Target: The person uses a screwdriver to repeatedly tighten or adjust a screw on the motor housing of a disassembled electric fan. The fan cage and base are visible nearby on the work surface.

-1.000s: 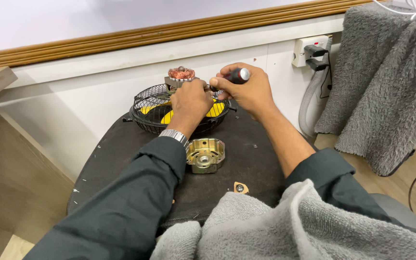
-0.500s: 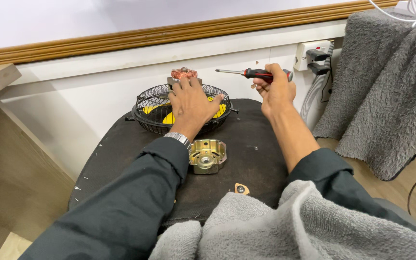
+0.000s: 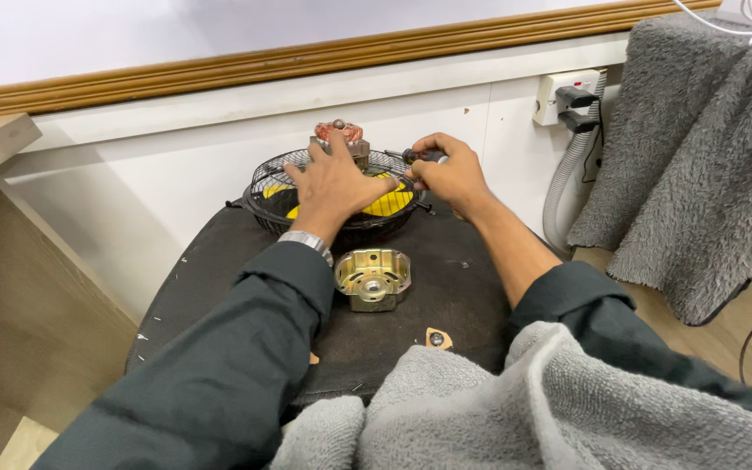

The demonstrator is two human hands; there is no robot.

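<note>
At frame center, the left hand (image 3: 334,178) lies flat, steadying the fan (image 3: 341,204), while the right hand (image 3: 447,172) grips a screwdriver (image 3: 418,157) at its motor (image 3: 341,135).

A black wire fan cage (image 3: 265,187) is showing yellow blades (image 3: 391,204) through its mesh, and a copper-red motor winding (image 3: 339,131) is sitting behind it. A brassy gold metal housing (image 3: 372,278) is gleaming on the black mat (image 3: 211,287). A silver watch band (image 3: 305,241) is meeting a dark green sleeve (image 3: 245,357). Grey fluffy towels (image 3: 707,165) are hanging beside a white wall (image 3: 176,165) with brown wooden trim (image 3: 219,70)
</note>
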